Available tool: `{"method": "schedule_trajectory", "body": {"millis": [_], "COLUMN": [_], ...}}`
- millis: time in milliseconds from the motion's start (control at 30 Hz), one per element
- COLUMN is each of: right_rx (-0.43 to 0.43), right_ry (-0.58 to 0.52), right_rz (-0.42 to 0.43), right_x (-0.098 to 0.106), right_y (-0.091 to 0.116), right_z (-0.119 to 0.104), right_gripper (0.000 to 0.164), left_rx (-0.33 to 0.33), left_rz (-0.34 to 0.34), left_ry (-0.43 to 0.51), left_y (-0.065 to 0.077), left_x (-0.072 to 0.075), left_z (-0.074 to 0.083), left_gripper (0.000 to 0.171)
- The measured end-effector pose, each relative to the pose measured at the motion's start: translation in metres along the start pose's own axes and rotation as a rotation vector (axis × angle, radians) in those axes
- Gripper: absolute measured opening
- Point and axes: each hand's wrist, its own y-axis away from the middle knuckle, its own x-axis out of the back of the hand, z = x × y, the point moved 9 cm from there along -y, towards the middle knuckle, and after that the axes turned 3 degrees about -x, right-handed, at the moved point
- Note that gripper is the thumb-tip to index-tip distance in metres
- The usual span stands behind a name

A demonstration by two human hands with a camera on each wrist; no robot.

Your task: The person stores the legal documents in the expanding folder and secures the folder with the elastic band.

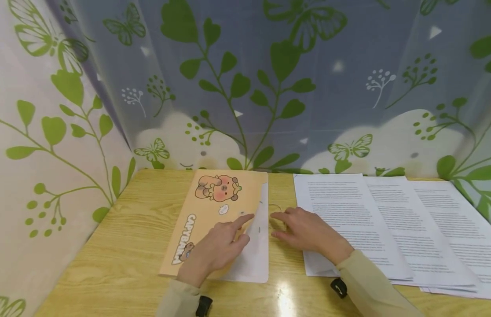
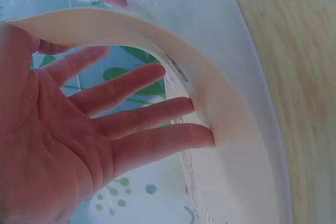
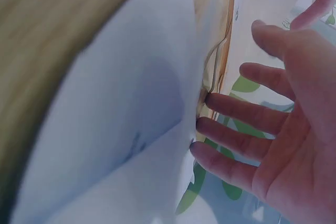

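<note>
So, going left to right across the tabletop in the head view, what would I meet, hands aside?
Orange capybara cover, white sheet showing beneath it, thin string-like loop, left printed pages, middle printed pages, right printed pages.

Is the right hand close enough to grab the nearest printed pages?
Probably yes: in the head view, the right hand overlaps the left edge of the nearest printed pages, and nothing seems to lie on them. Its fingers point away, though, so it might need turning.
</note>
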Motion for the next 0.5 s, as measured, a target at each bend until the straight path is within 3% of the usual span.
{"method": "schedule_trajectory", "body": {"millis": [267, 500], "right_rx": [-0.051, -0.106], "right_ry": [0.029, 0.056], "right_rz": [-0.032, -0.057], "right_x": [-0.005, -0.012], "right_y": [-0.009, -0.015], "right_z": [0.000, -0.001], "right_gripper": [0.041, 0.045], "left_rx": [-0.026, 0.013], "left_rz": [-0.030, -0.027], "left_ry": [0.015, 0.022], "left_y": [0.000, 0.001], "left_x": [-0.001, -0.001], "left_z": [0.000, -0.004], "left_gripper": [0.047, 0.047]}}
